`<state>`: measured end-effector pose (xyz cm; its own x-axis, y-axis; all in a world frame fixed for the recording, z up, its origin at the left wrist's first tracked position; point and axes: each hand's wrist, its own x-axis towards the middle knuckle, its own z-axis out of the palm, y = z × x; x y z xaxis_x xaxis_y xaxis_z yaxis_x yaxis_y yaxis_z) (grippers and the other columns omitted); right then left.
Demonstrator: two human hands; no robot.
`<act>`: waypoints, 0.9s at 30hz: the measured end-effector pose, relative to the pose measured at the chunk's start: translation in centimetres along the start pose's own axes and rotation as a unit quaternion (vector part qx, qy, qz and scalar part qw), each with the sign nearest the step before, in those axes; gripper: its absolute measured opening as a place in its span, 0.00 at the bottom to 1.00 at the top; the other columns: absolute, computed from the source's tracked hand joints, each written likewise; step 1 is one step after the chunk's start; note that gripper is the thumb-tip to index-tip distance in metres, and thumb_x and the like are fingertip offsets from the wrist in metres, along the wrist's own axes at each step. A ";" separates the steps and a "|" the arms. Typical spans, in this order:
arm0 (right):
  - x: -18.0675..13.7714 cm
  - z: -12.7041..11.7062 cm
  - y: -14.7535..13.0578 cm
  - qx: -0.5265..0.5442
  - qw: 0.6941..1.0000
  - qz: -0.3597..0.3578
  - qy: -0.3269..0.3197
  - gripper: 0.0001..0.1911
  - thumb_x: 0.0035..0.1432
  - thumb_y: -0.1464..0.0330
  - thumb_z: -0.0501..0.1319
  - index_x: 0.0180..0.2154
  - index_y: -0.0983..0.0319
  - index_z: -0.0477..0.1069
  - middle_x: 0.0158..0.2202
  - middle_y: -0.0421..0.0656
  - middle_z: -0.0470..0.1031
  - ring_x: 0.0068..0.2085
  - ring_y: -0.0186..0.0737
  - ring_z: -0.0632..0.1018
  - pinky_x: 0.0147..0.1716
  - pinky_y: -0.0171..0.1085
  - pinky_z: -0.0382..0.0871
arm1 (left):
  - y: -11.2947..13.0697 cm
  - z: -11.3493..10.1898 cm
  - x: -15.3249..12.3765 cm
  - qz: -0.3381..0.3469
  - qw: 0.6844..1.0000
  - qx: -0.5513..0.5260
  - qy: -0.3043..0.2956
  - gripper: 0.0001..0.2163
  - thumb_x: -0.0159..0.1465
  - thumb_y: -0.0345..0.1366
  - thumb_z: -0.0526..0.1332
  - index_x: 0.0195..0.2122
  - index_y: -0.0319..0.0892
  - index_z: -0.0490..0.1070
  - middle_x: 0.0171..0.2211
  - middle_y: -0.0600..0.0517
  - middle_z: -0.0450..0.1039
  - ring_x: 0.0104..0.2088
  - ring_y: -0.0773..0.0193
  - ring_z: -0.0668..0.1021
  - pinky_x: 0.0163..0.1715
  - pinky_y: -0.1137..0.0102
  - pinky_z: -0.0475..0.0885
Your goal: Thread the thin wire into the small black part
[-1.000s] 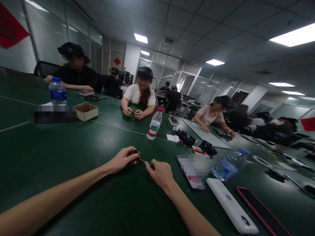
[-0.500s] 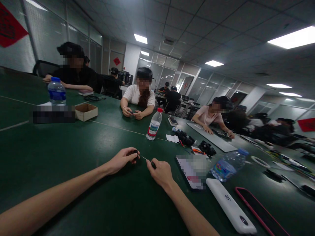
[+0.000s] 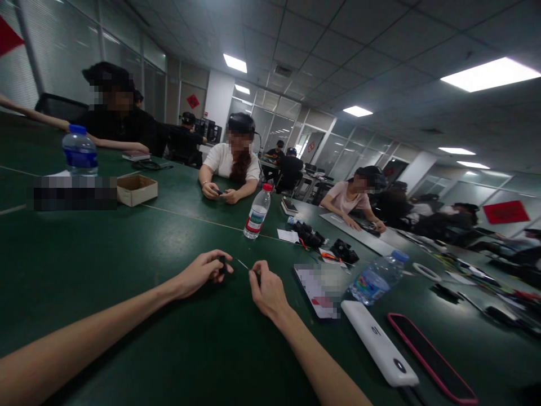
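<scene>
My left hand (image 3: 205,273) is closed on a small black object (image 3: 222,264), pinched between thumb and fingers; its kind is too small to make out. A thin metal rod (image 3: 242,264) sticks out from the fingertips of my right hand (image 3: 267,287), which is closed around its near end. The rod's far tip points at the black object, with a narrow gap between them. Whatever handle the rod has is hidden in my palm. Both forearms rest low over the green table (image 3: 177,344).
Ahead stands a red-capped water bottle (image 3: 256,217). To the right lie a phone-like slab (image 3: 315,290), a tilted blue-capped bottle (image 3: 376,279), a white power bank (image 3: 378,341) and a pink-edged phone (image 3: 431,358). A cardboard box (image 3: 137,192) sits left; co-workers sit across the table.
The view has turned slightly right, so the scene has shifted left. My right fingers have moved along the rod, and a dark part seen in that hand earlier is now hidden.
</scene>
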<state>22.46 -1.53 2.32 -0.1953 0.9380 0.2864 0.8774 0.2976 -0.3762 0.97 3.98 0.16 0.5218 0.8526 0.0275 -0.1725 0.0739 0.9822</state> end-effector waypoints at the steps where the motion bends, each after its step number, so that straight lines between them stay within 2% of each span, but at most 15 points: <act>1: 0.0 0.0 0.1 0.015 1.000 -0.007 0.005 0.11 0.67 0.62 0.48 0.44 0.61 0.61 0.31 0.41 0.71 0.29 0.35 0.73 0.29 0.33 0.63 | 0.1 0.1 0.0 -0.004 1.000 -0.006 0.000 0.15 0.58 0.35 0.55 0.47 0.39 0.66 0.39 0.46 0.75 0.26 0.68 0.71 0.27 0.72 0.64; 6: -0.1 0.5 0.3 0.063 0.996 -0.051 0.048 0.11 0.67 0.62 0.49 0.43 0.62 0.64 0.37 0.44 0.72 0.37 0.39 0.74 0.36 0.37 0.67 | 0.4 0.3 -0.4 -0.025 1.000 -0.014 -0.001 0.17 0.58 0.35 0.57 0.48 0.39 0.66 0.38 0.46 0.75 0.26 0.68 0.71 0.27 0.72 0.64; 10: -0.3 1.1 0.5 0.038 0.997 -0.025 0.057 0.10 0.66 0.62 0.52 0.41 0.61 0.65 0.39 0.44 0.72 0.39 0.38 0.74 0.40 0.35 0.67 | -0.5 -0.2 -0.4 -0.028 1.000 -0.008 0.009 0.17 0.58 0.36 0.58 0.48 0.39 0.66 0.39 0.47 0.75 0.26 0.68 0.71 0.26 0.73 0.63; 13: -0.6 1.3 0.7 0.018 0.998 0.005 0.066 0.10 0.65 0.60 0.54 0.40 0.61 0.65 0.39 0.44 0.72 0.39 0.37 0.74 0.38 0.34 0.67 | -1.1 -0.7 -0.1 -0.036 0.999 -0.012 -0.002 0.17 0.58 0.36 0.59 0.49 0.39 0.67 0.39 0.47 0.75 0.27 0.67 0.71 0.27 0.72 0.65; 18: -1.2 0.9 0.0 -0.008 0.996 0.046 0.074 0.12 0.66 0.59 0.52 0.40 0.61 0.64 0.35 0.41 0.72 0.32 0.35 0.74 0.30 0.32 0.65 | -0.7 -0.6 -0.4 -0.026 0.999 -0.007 -0.018 0.16 0.58 0.36 0.58 0.47 0.38 0.68 0.37 0.48 0.74 0.29 0.66 0.72 0.28 0.72 0.65; 24: -1.5 0.4 -1.5 -0.039 0.992 0.095 0.076 0.14 0.66 0.59 0.50 0.41 0.62 0.64 0.31 0.41 0.72 0.32 0.37 0.74 0.32 0.34 0.65 | -0.1 0.2 -0.8 0.015 0.999 -0.019 0.032 0.13 0.52 0.34 0.60 0.39 0.38 0.70 0.32 0.50 0.75 0.23 0.68 0.71 0.23 0.73 0.63; 27: -2.0 0.0 -2.0 -0.063 0.987 0.123 0.080 0.13 0.63 0.60 0.53 0.42 0.63 0.65 0.38 0.45 0.73 0.38 0.40 0.74 0.36 0.37 0.65 | 0.1 0.2 -1.1 0.036 0.997 -0.020 0.069 0.12 0.52 0.35 0.59 0.38 0.38 0.69 0.30 0.49 0.75 0.23 0.67 0.72 0.22 0.73 0.62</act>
<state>21.08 -4.04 2.50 0.0937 0.9358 0.3400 0.9391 0.0303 -0.3424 0.56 2.95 0.28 0.3878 0.9192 0.0688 -0.2402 0.0287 0.9703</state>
